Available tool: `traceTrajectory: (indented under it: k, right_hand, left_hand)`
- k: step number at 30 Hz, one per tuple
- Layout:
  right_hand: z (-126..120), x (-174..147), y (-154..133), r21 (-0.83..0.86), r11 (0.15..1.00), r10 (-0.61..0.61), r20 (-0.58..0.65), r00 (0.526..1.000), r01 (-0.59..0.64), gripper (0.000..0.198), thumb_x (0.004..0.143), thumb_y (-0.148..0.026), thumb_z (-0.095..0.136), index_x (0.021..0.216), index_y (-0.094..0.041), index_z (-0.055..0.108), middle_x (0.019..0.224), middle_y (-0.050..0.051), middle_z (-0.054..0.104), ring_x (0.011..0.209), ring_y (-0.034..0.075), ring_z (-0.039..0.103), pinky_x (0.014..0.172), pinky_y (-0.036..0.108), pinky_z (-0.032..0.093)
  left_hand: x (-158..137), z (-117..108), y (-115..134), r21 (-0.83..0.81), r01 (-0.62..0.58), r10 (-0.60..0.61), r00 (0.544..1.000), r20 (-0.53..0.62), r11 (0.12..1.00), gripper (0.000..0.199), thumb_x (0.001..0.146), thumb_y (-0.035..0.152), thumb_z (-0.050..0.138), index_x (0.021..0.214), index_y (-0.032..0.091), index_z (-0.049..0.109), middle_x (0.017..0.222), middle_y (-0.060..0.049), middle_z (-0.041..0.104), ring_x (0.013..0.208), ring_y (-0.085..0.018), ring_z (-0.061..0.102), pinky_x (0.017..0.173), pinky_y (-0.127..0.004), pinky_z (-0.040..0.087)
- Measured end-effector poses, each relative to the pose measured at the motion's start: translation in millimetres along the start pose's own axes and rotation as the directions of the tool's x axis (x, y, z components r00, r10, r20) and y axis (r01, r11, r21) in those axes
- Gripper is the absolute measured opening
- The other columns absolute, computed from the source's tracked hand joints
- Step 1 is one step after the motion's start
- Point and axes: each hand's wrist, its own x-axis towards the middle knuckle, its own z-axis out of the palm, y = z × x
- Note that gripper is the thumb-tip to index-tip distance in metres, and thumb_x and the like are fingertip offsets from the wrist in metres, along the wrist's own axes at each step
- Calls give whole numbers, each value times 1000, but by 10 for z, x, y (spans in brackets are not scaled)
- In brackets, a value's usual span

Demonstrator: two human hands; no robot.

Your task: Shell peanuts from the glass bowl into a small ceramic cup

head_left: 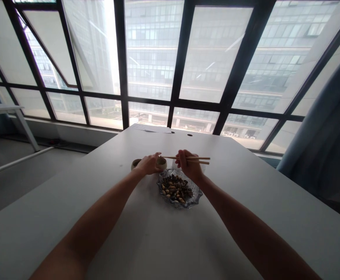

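Note:
In the head view my left hand (pixel 150 165) reaches over the table and is closed around the side of a small round cup (pixel 163 165), its thumb toward me. Beside it, on the left and partly behind my hand, stands a second small cup (pixel 134 163). My right hand (pixel 186 163) grips a pair of wooden chopsticks (pixel 200 158). Their tips meet at the rim of the cup in my left hand; anything pinched there is too small to make out. Just nearer to me sits a scalloped clear glass bowl (pixel 197 196), filled with mixed dark seeds and pale-shelled nuts (pixel 174 188).
All this stands on a long white table (pixel 114 217). A whitish, partly hidden object (pixel 175 165) lies behind my right hand. Paper (pixel 155 129) rests at the far edge, near two dark round holes. Windows rise beyond; a blue curtain (pixel 321 144) hangs at right, another table (pixel 3 109) at left.

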Motion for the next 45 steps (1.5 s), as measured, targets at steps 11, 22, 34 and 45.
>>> traceTrajectory:
  k: [11, 22, 34, 45]
  right_hand:
    - [-312, -69, -106, 89, 990, 116, -41, 992, -112, 60, 85, -75, 53, 70, -18, 63, 52, 2, 63, 38, 11, 53, 35, 21, 40]
    - [-540, -496, -85, 45, 984, 157, 252, 955, -174, 56, 90, -68, 54, 69, -17, 65, 52, 3, 63, 40, 12, 55, 36, 21, 42]
    - [-560, -538, 41, 129, 951, 263, 147, 954, -282, 59, 83, -74, 58, 66, -17, 65, 51, 4, 64, 38, 12, 55, 36, 21, 43]
    - [-489, -513, -25, 119, 953, 258, 174, 950, -280, 60, 82, -75, 58, 66, -17, 64, 51, 3, 64, 38, 12, 56, 35, 21, 42]
  left_hand:
    - [0, -48, 46, -17, 24, -23, 999, 36, 1000, 84, 74, 45, 76, 144, 16, 40, 127, -17, 67, 114, -37, 66, 93, -42, 52]
    - [4, -17, 26, 7, 7, -7, 1000, 25, 1000, 83, 75, 45, 75, 144, 15, 41, 127, -18, 66, 115, -39, 65, 95, -45, 51]
    - [3, -9, 15, 51, 14, -16, 999, 32, 999, 81, 76, 47, 74, 144, 17, 41, 126, -15, 68, 113, -35, 66, 94, -41, 51]
    - [-8, -33, 45, 50, 17, -19, 999, 43, 999, 82, 77, 46, 75, 145, 16, 41, 127, -16, 67, 113, -34, 66, 95, -40, 50]
